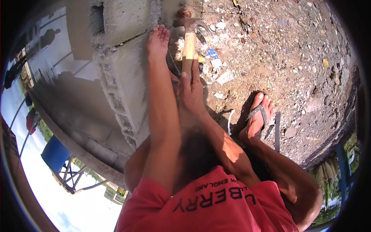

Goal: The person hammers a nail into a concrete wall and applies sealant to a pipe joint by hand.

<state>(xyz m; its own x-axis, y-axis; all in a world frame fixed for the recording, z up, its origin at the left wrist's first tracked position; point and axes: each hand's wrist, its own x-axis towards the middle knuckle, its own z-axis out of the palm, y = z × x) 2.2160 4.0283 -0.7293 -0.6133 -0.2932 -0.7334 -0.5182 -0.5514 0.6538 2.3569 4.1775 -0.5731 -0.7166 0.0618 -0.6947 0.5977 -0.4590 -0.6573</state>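
My right hand (192, 89) is wrapped round the wooden handle of a claw hammer (189, 47). The hammer's metal head points away from me, above ground strewn with debris. To its left, my left hand (158, 43) rests at the edge of a grey concrete block wall (133, 83), its fingers curled together. Something small and dark shows at those fingertips, too small to name. A thin greenish line (172, 63) runs between my left forearm and the hammer handle.
Gravelly soil (266, 50) spreads to the right, with blue and white scraps (212, 53) by the hammer. My right foot in a flip-flop (258, 113) stands there beside a dark strip (277, 131). A reddish-brown lump (184, 13) lies beyond the hammer head. A blue drum (55, 154) stands far left.
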